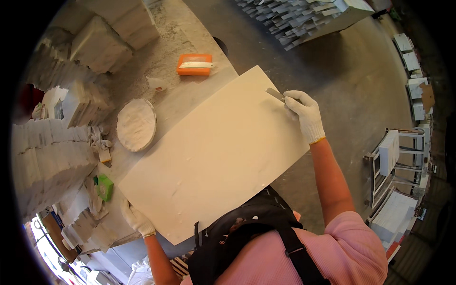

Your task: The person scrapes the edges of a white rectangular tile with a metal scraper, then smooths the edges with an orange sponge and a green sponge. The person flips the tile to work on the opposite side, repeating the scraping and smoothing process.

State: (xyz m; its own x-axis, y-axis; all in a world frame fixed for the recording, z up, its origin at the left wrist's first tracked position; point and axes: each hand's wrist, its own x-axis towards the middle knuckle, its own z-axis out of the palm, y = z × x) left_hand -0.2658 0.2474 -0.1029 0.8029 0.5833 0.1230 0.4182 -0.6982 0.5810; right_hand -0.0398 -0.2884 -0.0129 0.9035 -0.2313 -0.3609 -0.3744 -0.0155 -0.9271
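Note:
A large, pale rectangular stone slab [213, 152] lies slantwise on the work table, its near and right parts jutting past the table edge. Small white specks dot its smooth face. My right hand [304, 114], in a white knit glove, is closed around a small scraper [274, 93]; the flat metal blade points left over the slab's far right corner. At the slab's lower left edge is my left hand [137, 219], also gloved, closed on that edge with some fingers partly hidden. A round bowl of white paste or powder [136, 125] stands left of the slab.
Beyond the slab, a white blade-like tool lies across an orange box [194, 65] on the dusty table [175, 28]. A green object [104, 187] sits near stacked stone tiles [52, 161] at left. More stacked pieces [304, 19] and a metal rack [399, 156] stand on the right.

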